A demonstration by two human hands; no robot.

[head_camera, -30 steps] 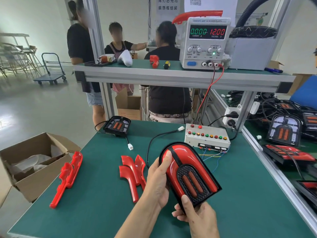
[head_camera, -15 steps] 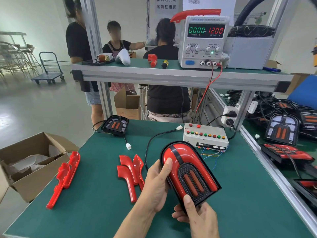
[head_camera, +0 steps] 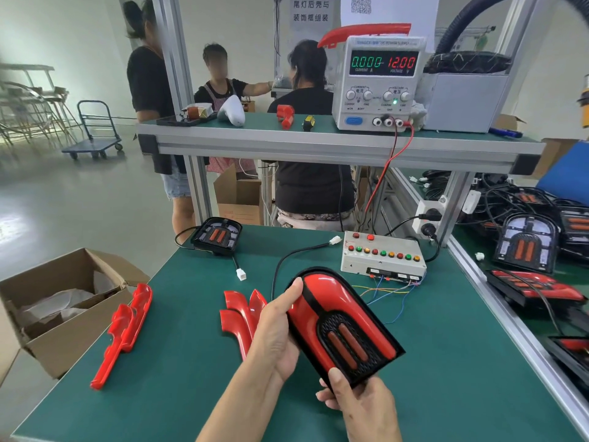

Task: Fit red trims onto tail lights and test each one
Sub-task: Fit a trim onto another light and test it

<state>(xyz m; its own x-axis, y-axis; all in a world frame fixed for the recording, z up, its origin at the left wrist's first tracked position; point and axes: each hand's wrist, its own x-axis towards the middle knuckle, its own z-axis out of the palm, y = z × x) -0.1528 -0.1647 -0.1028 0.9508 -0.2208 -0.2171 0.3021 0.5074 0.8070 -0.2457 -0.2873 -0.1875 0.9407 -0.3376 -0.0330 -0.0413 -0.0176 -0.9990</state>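
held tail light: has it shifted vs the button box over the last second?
No. The held tail light keeps its spot just below and left of the button box, gripped by the left hand and the right hand; only the camera drifted.

Held over the green bench at lower centre, the tail light (head_camera: 342,323) has tipped slightly, while the left hand's (head_camera: 275,330) thumb has crept higher along its curved top edge. The right hand (head_camera: 357,400) still pinches the bottom edge.
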